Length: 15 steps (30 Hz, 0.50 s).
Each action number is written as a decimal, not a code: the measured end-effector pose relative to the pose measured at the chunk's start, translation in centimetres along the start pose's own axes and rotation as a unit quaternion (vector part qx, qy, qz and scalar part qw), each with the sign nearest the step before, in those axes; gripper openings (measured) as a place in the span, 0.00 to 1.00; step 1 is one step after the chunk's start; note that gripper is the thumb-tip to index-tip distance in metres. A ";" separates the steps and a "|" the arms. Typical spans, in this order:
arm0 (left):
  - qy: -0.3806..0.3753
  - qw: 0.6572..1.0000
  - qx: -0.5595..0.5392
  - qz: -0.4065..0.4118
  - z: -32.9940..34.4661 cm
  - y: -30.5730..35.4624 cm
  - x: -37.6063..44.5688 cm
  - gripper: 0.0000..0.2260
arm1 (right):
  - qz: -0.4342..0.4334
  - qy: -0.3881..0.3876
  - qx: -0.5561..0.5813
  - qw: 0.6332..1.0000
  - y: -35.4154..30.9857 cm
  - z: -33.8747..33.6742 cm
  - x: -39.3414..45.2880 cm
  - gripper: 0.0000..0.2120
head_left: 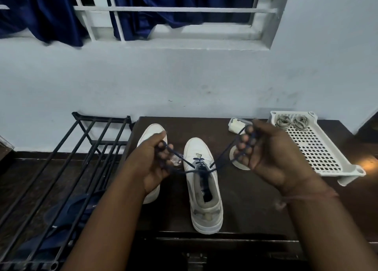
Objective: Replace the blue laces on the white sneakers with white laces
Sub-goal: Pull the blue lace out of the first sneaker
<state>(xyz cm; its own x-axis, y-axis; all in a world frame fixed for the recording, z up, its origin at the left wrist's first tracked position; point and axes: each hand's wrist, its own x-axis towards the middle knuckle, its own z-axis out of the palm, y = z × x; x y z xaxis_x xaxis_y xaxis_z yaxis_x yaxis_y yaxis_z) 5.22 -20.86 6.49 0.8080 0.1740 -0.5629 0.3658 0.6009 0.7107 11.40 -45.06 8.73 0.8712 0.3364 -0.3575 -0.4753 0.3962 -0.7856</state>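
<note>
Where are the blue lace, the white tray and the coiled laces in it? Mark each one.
blue lace (222, 151), head view, on the taut strand running up to the right hand.
white tray (319, 148), head view, on its perforated floor.
coiled laces (283, 122), head view, on the left coil.

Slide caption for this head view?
Both hands pull blue lace ends from the white sneaker.

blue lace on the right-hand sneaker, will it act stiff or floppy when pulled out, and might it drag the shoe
The blue lace is probably floppy: it wraps around the fingers of both the left hand and right hand. It is still threaded through the lower eyelets of the sneaker, so a hard pull could tip or drag the shoe, which nothing holds down.
</note>
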 end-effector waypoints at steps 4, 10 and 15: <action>0.059 0.989 0.029 0.129 -0.5 0.5 0.2 0.18 | -0.163 0.023 0.025 0.986 -0.9 -0.4 -0.3 0.12; 0.195 0.762 0.411 0.461 0.1 -1.8 1.4 0.11 | -0.326 0.179 -0.589 0.717 3.9 -1.7 3.2 0.08; 0.135 0.700 0.638 0.293 0.7 -3.5 1.7 0.24 | -0.190 0.042 -0.691 0.696 5.9 -1.4 3.0 0.20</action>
<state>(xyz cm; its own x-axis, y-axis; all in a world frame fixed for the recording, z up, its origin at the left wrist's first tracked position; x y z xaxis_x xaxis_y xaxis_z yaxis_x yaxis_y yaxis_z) 5.68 -23.21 3.33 0.9379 0.3439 0.0456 0.2627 -0.7899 0.5541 11.41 -42.87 2.28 0.9335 0.3577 0.0255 0.3127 -0.7771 -0.5462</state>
